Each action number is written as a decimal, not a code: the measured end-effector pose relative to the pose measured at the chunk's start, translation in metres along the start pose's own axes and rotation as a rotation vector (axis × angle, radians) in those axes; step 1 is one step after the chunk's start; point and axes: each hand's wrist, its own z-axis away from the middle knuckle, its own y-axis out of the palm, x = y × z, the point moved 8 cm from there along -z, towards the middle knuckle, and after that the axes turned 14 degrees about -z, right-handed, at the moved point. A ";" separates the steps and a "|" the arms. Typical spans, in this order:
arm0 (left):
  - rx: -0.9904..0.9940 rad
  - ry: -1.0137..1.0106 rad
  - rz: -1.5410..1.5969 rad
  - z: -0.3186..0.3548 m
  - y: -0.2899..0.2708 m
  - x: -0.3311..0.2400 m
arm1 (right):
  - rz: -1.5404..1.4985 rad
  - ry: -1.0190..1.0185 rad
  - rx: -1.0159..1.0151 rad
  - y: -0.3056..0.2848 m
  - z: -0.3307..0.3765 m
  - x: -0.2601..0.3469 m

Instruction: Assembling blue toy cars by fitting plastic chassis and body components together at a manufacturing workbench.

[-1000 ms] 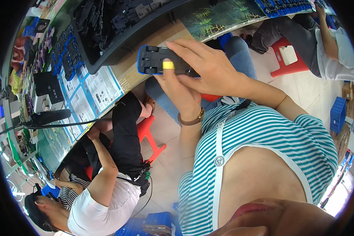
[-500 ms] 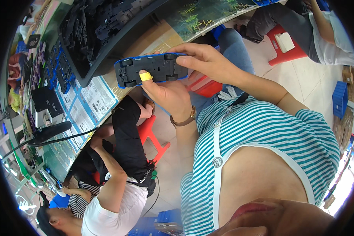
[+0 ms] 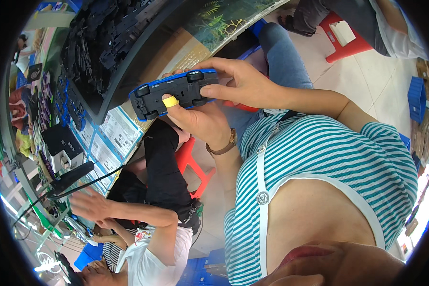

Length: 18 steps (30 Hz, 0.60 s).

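Note:
A toy car (image 3: 186, 89) with a blue body and black underside is held bottom up and slightly tilted, its wheels showing along both sides. My left hand (image 3: 202, 119) grips it from the near side, with a yellow-wrapped thumb on the underside and the fingers hidden beneath. My right hand (image 3: 245, 81) closes on the right end, its thumb pressed near a wheel and its fingers around the far edge.
A large black tray (image 3: 128, 62) of black plastic parts stands on the table beyond the car. Blue car parts (image 3: 64, 107), a black box (image 3: 62, 140) and a corded black handheld tool (image 3: 71, 177) lie leftward. A co-worker's blurred hand (image 3: 93, 205) is near the tool. Red stools (image 3: 195, 169) stand around.
The toy car has shifted slightly left and tilted, showing more of its far blue side. Both my hands keep hold of it. The co-worker's hand has risen toward the corded tool.

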 end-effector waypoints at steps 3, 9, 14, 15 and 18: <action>0.018 -0.042 0.103 0.002 0.007 0.001 | -0.044 -0.131 0.014 -0.002 -0.004 -0.005; -0.051 -0.024 -0.107 0.004 -0.004 -0.003 | 0.099 -0.129 -0.024 -0.012 -0.001 0.002; -0.038 0.023 -0.166 0.003 0.000 -0.005 | 0.127 -0.206 -0.041 -0.015 0.001 0.002; -0.037 0.022 -0.178 0.002 0.000 -0.006 | 0.111 -0.206 -0.047 -0.016 0.000 0.002; -0.062 0.026 -0.166 0.003 -0.001 -0.004 | 0.041 -0.078 -0.029 -0.017 0.000 0.001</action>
